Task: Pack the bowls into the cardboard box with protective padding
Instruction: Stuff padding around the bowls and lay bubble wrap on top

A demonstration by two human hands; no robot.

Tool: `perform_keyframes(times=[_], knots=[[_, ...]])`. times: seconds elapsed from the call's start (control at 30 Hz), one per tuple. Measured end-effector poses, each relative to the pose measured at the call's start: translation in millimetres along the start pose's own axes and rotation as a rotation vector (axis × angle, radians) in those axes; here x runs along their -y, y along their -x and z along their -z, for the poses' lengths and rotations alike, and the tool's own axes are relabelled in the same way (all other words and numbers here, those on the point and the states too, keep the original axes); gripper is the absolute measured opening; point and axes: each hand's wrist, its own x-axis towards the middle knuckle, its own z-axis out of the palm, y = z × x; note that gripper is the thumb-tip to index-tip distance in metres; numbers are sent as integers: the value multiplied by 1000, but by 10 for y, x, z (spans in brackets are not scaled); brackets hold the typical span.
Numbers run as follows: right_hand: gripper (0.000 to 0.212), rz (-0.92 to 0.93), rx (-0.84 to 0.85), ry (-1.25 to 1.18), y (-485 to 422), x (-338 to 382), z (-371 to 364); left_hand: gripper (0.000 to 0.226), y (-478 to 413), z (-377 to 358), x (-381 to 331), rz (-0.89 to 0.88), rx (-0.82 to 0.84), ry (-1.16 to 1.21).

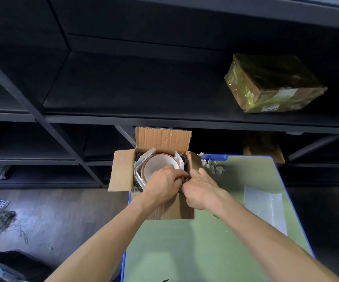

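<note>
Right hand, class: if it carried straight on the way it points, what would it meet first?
Probably the left hand, whose fingers lie just ahead of the right hand at the right wall of the cardboard box; past them comes the white bowl. Depth is unclear, so it might pass beside them.

Two hands are counted, a left hand [164, 183] and a right hand [200, 190]. One open cardboard box [121, 171] is seen on one green table [195, 251]. One white bowl [158, 164] is shown uppermost inside; the reddish rims [143, 169] nested beneath cannot be counted. One bubble wrap sheet [266, 208], one clump of shredded paper [214, 166], one taped parcel [274, 84] and one plain carton [264, 148] are also counted.
</note>
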Motion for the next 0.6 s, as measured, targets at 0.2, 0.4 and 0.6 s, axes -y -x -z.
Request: perform_keyframes(times=[0.2, 0.4, 0.6], knots=[[27, -69, -43, -52, 46, 37, -59, 25, -175, 55, -27, -84, 75, -201], [37, -57, -152, -98, 89, 63, -98, 19, -302, 95, -139, -115, 198, -407], [39, -41, -257, -150, 136, 53, -195, 20, -367, 75, -220, -75, 163, -566]])
